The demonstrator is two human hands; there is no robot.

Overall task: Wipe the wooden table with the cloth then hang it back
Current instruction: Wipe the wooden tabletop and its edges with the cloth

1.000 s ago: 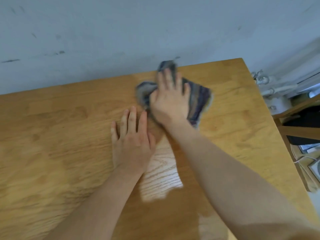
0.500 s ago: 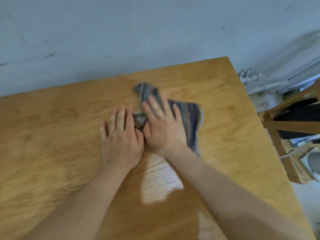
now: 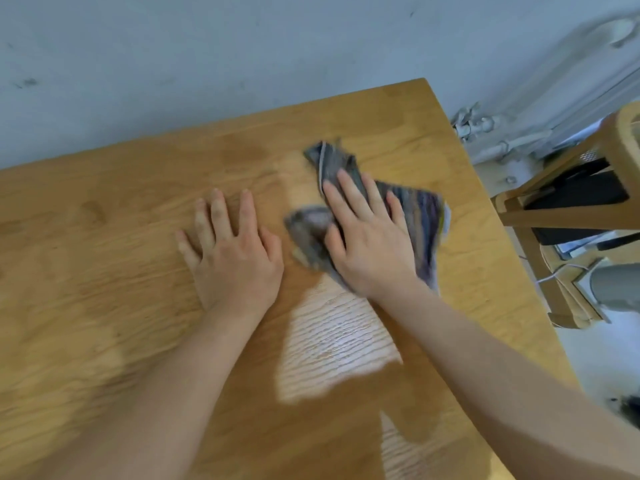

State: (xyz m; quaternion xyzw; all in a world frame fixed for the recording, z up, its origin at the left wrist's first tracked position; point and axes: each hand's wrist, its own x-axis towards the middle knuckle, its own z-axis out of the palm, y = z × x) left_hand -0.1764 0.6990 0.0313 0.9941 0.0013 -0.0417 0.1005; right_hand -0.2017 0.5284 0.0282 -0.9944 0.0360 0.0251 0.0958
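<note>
Cloth point(image 3: 419, 216) is lying crumpled on the wooden table point(image 3: 104, 271) near its far right corner, its long axis running from far-left to near-right. The right hand point(image 3: 370, 251) is pressing flat on top of it, fingers straight and spread. The left hand point(image 3: 235, 261) is resting just beside it on bare wood, fingers spread, holding nothing. Most of the tabletop is lying leftward, so the wiping hand is probably sweeping there next
</note>
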